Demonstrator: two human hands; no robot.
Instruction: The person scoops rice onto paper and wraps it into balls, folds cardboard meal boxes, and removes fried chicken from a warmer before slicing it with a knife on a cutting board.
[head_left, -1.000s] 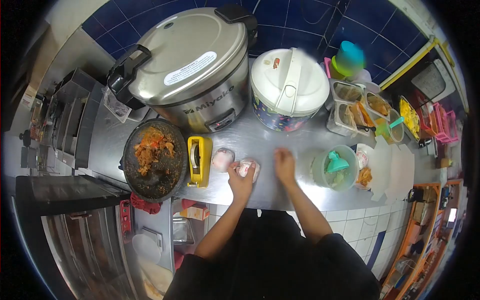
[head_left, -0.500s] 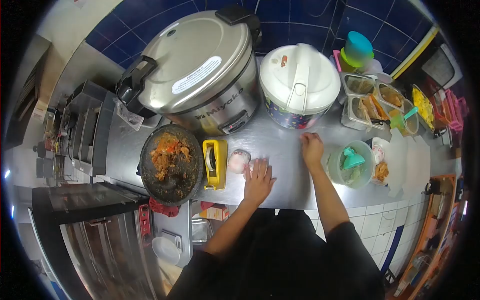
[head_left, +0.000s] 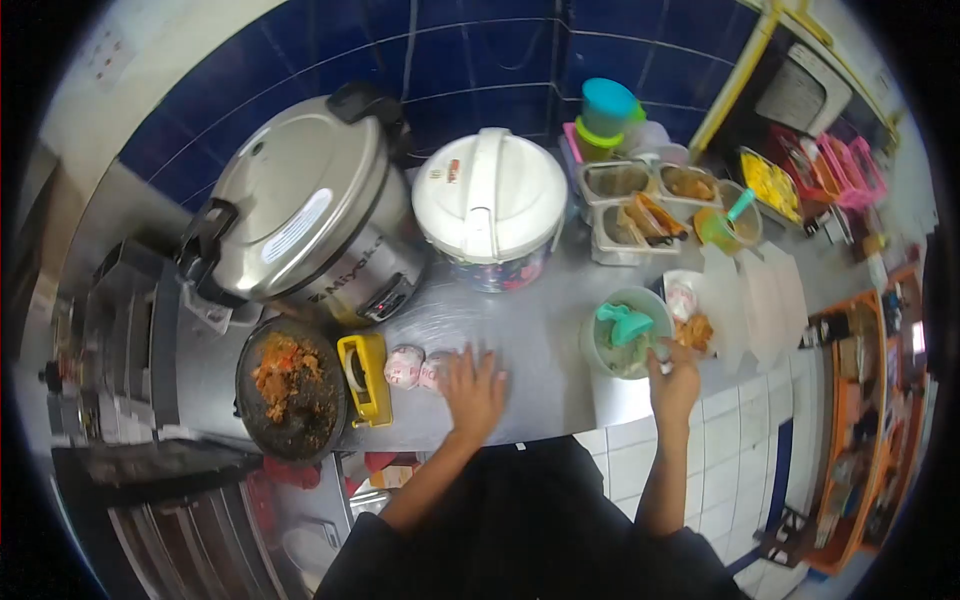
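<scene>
My left hand lies on the steel counter with its fingers spread. Its fingertips reach one of two round white paper-wrapped portions with red print; the other wrapped portion sits just left of it. My right hand is at the near right rim of a clear tub holding a green scoop. Its fingers are curled together, and whatever they pinch is too blurred to make out. Just beyond that hand, fried food and another wrapped portion rest in an opened paper box.
A yellow tape dispenser and a stone mortar with red-orange paste stand at left. Behind are a large steel rice cooker and a white-lidded one. Metal food containers and a yellow-filled tray sit at back right.
My right hand has moved right and nearer, from the bare counter to the tub's rim. My left hand stays by the wrapped portions, fingers spread. The camera view has swung right.
</scene>
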